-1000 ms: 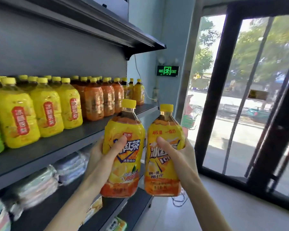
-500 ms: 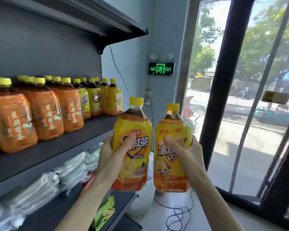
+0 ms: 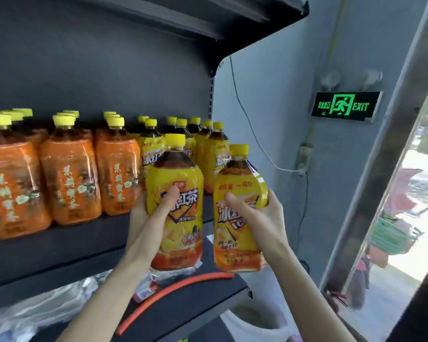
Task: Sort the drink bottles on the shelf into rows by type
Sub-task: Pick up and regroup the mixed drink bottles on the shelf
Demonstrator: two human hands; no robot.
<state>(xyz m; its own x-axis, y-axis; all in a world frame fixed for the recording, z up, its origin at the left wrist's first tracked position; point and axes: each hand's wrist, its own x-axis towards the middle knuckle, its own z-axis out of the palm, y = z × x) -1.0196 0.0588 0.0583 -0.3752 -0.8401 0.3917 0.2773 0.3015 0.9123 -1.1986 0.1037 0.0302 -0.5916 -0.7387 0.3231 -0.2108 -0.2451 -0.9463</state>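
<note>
Before the shelf: upright carry observed.
Left hand: grasped left bottle.
Right hand: grasped right bottle.
Yellow row, 12 o'clock: advised destination; bases flat.

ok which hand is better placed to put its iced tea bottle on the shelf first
Probably the left hand: its iced tea bottle hangs right in front of the matching yellow-label row on the shelf. The right hand holds the other bottle further out, by the shelf's end.
</note>
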